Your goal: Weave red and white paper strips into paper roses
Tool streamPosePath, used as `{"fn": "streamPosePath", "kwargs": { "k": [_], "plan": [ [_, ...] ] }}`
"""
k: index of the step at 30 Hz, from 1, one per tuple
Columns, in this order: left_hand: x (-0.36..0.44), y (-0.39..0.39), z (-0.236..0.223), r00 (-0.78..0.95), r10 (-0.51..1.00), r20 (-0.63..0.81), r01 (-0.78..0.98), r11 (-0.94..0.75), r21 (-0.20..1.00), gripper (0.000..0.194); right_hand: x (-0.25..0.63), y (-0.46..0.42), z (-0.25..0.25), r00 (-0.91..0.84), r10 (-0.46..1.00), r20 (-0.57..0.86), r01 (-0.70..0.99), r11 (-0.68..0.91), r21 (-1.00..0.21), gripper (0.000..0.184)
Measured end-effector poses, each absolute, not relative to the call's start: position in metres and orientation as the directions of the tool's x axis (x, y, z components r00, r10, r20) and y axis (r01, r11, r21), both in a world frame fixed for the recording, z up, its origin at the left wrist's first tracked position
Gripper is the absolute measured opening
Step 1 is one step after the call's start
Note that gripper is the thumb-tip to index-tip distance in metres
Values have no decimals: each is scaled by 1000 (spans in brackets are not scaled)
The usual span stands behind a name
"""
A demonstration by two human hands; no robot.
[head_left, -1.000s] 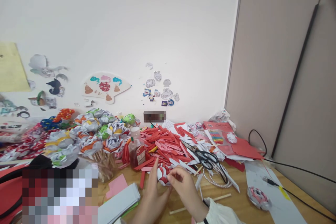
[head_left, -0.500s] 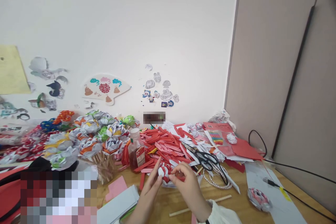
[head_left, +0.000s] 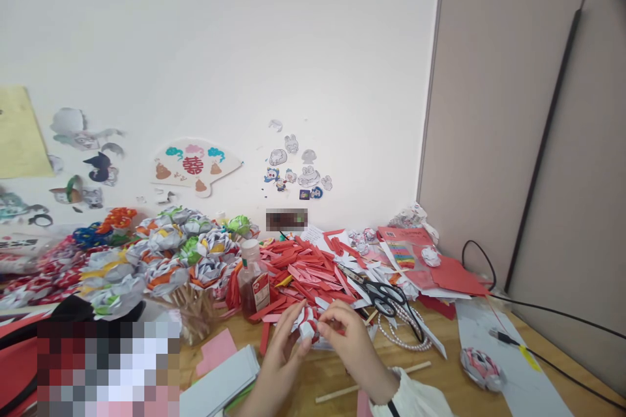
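Between my hands, just above the wooden table, is a small red-and-white folded paper flower (head_left: 308,324). My left hand (head_left: 282,353) cups it from the left, with fingers curved behind and the thumb at its near side. My right hand (head_left: 346,337) pinches its right edge between thumb and forefinger. Beyond them lies a heap of red paper strips (head_left: 313,267). A glass bottle (head_left: 253,283) with brown-red liquid stands behind my left hand. Black-handled scissors (head_left: 384,293) rest to the right, beside a string of white beads (head_left: 405,339).
Several paper flowers (head_left: 166,238) on sticks crowd the left back. A stack of white paper (head_left: 222,383) lies left of my hands, a wooden stick (head_left: 337,395) in front. A pink-and-white paper flower (head_left: 481,368) sits at right near a black cable (head_left: 538,355).
The paper flower has turned between my hands and shows more white now. My left fingers have curled closer around it, while my right hand keeps pinching its edge.
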State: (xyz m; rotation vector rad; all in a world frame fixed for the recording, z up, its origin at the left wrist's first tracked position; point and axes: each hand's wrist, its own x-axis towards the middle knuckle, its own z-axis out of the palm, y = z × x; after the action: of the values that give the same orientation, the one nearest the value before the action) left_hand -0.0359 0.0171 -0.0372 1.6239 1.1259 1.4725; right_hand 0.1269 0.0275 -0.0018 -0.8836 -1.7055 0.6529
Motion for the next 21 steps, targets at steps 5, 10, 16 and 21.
{"fn": "streamPosePath", "kwargs": {
  "k": [5, 10, 16, 21],
  "plan": [
    [-35, 16, -36, 7, 910, 415, 203, -408, 890, 50, 125, 30, -4, -160, 843, 514, 256, 538, -803, 11],
    [-34, 15, -35, 31, 914, 406, 220, -402, 889, 52, 124, 29, -6, -145, 845, 515, 232, 535, -812, 12],
    [-33, 14, -34, 45, 897, 439, 253, -436, 864, 51, 123, 31, -8, -127, 861, 493, 232, 509, -829, 8],
    [-34, 15, -35, 47, 889, 455, 258, -451, 855, 48, 122, 33, -10, -120, 892, 437, 248, 453, -856, 4]
  ]
}}
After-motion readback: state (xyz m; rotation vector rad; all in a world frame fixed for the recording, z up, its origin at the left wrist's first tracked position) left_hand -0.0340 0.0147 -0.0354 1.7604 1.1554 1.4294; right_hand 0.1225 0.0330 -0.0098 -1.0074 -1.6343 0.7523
